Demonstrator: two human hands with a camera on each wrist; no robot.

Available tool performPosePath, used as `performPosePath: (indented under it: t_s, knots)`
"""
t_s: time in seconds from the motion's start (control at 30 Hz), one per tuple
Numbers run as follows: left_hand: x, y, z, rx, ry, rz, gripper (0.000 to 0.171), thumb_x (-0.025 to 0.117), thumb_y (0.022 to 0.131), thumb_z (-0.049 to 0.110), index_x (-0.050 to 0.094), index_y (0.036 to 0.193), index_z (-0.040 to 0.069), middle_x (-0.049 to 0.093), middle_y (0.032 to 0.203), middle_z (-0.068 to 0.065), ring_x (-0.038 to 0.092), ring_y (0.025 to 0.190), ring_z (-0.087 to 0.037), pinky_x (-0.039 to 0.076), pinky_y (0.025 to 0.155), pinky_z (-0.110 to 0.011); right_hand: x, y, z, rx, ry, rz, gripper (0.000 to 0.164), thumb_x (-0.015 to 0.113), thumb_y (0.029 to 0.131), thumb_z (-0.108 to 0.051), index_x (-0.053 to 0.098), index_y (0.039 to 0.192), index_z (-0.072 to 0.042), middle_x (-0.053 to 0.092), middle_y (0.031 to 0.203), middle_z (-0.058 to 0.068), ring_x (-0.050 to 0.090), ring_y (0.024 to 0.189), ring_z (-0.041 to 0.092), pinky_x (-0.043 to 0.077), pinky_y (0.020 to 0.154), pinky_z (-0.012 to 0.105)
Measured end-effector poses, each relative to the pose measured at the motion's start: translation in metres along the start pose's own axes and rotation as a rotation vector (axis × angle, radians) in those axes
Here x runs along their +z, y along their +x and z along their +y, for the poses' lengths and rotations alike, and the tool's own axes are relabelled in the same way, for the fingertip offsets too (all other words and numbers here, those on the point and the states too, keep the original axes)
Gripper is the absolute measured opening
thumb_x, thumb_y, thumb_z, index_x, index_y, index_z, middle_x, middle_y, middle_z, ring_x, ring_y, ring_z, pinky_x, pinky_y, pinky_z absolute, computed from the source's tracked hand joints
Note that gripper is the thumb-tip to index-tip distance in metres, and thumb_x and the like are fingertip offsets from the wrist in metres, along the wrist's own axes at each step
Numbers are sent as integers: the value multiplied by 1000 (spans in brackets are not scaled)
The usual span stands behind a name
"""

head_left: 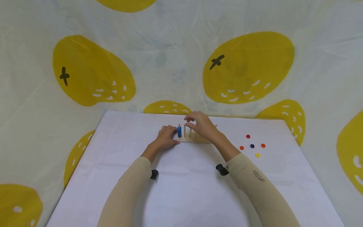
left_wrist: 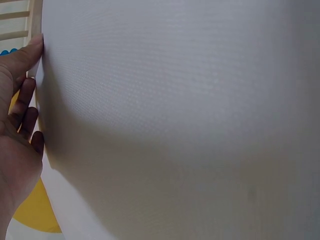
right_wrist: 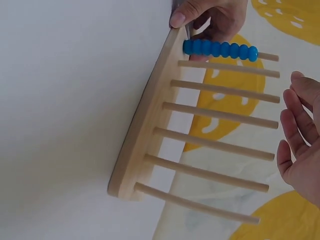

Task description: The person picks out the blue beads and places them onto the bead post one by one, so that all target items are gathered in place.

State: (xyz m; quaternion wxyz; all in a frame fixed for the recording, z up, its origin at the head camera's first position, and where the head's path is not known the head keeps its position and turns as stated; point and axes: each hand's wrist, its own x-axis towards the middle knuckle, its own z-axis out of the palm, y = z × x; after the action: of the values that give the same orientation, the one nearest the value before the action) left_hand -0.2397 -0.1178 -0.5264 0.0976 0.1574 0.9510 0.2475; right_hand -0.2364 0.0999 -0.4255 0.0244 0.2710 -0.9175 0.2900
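A wooden peg rack (head_left: 194, 140) stands on the white table, with a row of upright pegs along its base. The leftmost peg carries a stack of blue beads (right_wrist: 220, 49), its tip sticking out above them. My left hand (head_left: 165, 137) holds the left end of the base, thumb at the front and fingers behind. Close to the peg tops hovers my right hand (head_left: 202, 126), fingers loosely bent, thumb and forefinger apart. Nothing shows between them in the right wrist view. The other pegs are bare there. The left wrist view shows only part of my left hand (left_wrist: 17, 145) and the rack's edge.
Right of the rack lie several loose beads: a red bead (head_left: 248, 136), two orange ones, a dark blue bead (head_left: 252, 146) and a yellow bead (head_left: 257, 155). A pale cloth with yellow fruit shapes (head_left: 249, 66) hangs behind the table (head_left: 181, 189).
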Motion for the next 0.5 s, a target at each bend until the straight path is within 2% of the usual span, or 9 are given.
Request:
performPosePath:
  t_s: [0.23,0.37,0.5]
  knots:
    - [-2,2,-3,2,-16,7,65,84,86,32,58,141,9,61,129,-8,45,130,-31,36,112,-49,-14,-14,8,-23,-4,87,24,76,95,-17,74,117,-6,74,111,10,64,102,28,54,92,43]
    - [-7,-1,-6,10,-78,25,73,87,84,30,53,146,11,61,130,-10,47,127,-31,38,111,-48,-21,-26,16,-33,-21,156,28,76,94,-17,73,119,-4,72,112,12,65,103,30,55,91,45]
    - [-16,-8,-9,17,-131,44,77,88,83,31,51,149,16,57,139,-12,47,131,-32,41,113,-48,-35,-42,21,-4,-23,216,33,75,96,-19,70,124,-3,69,119,13,64,110,31,54,98,47]
